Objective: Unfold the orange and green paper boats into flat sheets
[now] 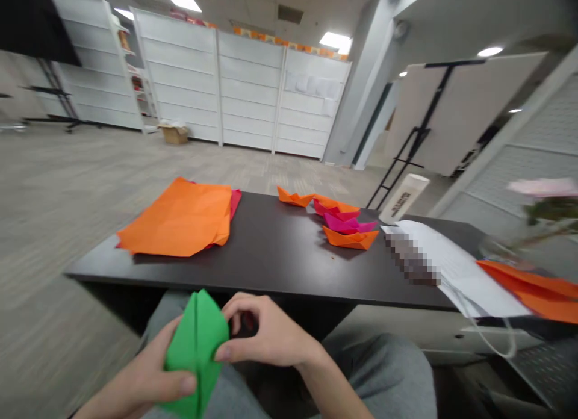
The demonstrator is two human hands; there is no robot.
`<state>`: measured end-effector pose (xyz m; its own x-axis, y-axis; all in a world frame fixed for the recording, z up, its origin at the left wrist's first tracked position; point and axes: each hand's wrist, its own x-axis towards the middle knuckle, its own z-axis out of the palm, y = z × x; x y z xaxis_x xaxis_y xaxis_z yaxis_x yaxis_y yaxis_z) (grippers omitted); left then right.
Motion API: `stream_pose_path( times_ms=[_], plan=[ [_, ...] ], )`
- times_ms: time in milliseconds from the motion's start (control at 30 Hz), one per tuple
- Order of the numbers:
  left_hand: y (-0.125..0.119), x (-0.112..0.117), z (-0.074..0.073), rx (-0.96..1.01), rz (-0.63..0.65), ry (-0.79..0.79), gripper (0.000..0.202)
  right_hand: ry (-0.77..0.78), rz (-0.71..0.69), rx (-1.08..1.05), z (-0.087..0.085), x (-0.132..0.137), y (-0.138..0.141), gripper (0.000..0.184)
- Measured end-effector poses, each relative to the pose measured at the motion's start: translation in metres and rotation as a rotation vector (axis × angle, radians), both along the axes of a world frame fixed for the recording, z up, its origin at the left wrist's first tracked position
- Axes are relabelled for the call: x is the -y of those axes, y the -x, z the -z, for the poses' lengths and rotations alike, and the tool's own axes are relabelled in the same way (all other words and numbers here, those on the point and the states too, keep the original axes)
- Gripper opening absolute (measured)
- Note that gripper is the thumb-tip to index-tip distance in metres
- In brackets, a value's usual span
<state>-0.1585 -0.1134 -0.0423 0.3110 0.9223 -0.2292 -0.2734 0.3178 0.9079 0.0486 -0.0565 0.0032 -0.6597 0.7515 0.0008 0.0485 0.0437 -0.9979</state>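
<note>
A grip is kept by both hands on the folded green paper (196, 347) above the lap: the left hand (144, 380) is clasped on its lower edge, the right hand (262, 335) pinched at its side. Beyond, on the dark surface (280, 250), orange sheets (180, 217) and folded paper boats (343, 223) are laid.

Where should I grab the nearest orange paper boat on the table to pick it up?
Pinch the orange boat at its raised middle ridge, coming down from above on the side facing you. Its pointed ends lie thin and low on the black table and would crumple, and a pink boat sits close behind it. Both the left hand and the right hand now hold the green folded paper.
</note>
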Motion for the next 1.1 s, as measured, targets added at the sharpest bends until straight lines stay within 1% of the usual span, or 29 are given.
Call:
stream_pose_path(
  times_ms=[33, 67, 100, 167, 200, 267, 333, 367, 433, 500, 567, 600, 700, 733, 800, 867, 900, 967, 1100],
  plan=[
    [0.001, 0.002, -0.002, -0.041, -0.033, 0.021, 0.078, 0.019, 0.041, 0.035, 0.000, 0.000, 0.000, 0.046],
    [0.001, 0.002, -0.006, -0.068, -0.032, 0.043, 0.076, 0.032, 0.086, 0.062, 0.000, -0.001, 0.001, 0.044],
    [0.001, 0.002, -0.010, -0.077, 0.003, 0.069, 0.074, 0.038, 0.129, 0.064, 0.001, -0.001, 0.001, 0.041],
    [-0.002, -0.002, -0.020, -0.020, 0.064, 0.069, 0.067, 0.075, 0.162, -0.005, 0.002, -0.002, 0.002, 0.037],
    [-0.004, -0.004, -0.025, 0.045, 0.083, 0.070, 0.063, 0.111, 0.146, -0.067, 0.002, -0.002, 0.003, 0.038],
    [-0.007, -0.009, -0.030, 0.220, 0.101, 0.096, 0.056, 0.225, 0.036, -0.191, 0.000, -0.002, 0.001, 0.038],
    [-0.010, -0.013, -0.031, 0.385, 0.114, 0.153, 0.051, 0.331, -0.101, -0.263, -0.002, -0.002, -0.001, 0.038],
    [-0.010, -0.014, -0.030, 0.438, 0.119, 0.177, 0.049, 0.360, -0.151, -0.278, -0.002, -0.003, -0.002, 0.038],
    [-0.011, -0.016, -0.026, 0.481, 0.105, 0.192, 0.044, 0.398, -0.192, -0.290, -0.002, -0.005, -0.004, 0.037],
    [-0.010, -0.015, -0.023, 0.491, 0.079, 0.166, 0.044, 0.453, -0.172, -0.306, 0.000, -0.008, -0.005, 0.033],
    [-0.011, -0.014, -0.022, 0.503, 0.078, 0.150, 0.048, 0.533, -0.142, -0.340, 0.003, -0.011, -0.006, 0.029],
    [-0.011, -0.014, -0.023, 0.514, 0.083, 0.155, 0.047, 0.564, -0.126, -0.363, 0.004, -0.012, -0.006, 0.028],
    [-0.014, -0.014, -0.026, 0.521, 0.082, 0.236, 0.030, 0.602, -0.106, -0.410, 0.004, -0.013, -0.007, 0.023],
    [-0.015, -0.014, -0.026, 0.510, 0.076, 0.252, 0.029, 0.607, -0.104, -0.412, 0.003, -0.013, -0.007, 0.023],
    [-0.017, -0.014, -0.028, 0.475, 0.070, 0.224, 0.034, 0.615, -0.097, -0.398, 0.001, -0.012, -0.008, 0.024],
    [-0.018, -0.013, -0.028, 0.438, 0.060, 0.121, 0.045, 0.619, -0.079, -0.384, -0.001, -0.011, -0.007, 0.027],
    [-0.018, -0.012, -0.028, 0.414, 0.041, 0.064, 0.048, 0.616, -0.059, -0.381, -0.001, -0.011, -0.007, 0.028],
    [-0.019, -0.010, -0.030, 0.351, -0.043, -0.038, 0.044, 0.575, 0.025, -0.387, 0.000, -0.012, -0.006, 0.028],
    [-0.020, -0.007, -0.034, 0.211, -0.349, -0.221, 0.029, 0.331, 0.329, -0.428, 0.006, -0.014, -0.002, 0.023]
  ],
)
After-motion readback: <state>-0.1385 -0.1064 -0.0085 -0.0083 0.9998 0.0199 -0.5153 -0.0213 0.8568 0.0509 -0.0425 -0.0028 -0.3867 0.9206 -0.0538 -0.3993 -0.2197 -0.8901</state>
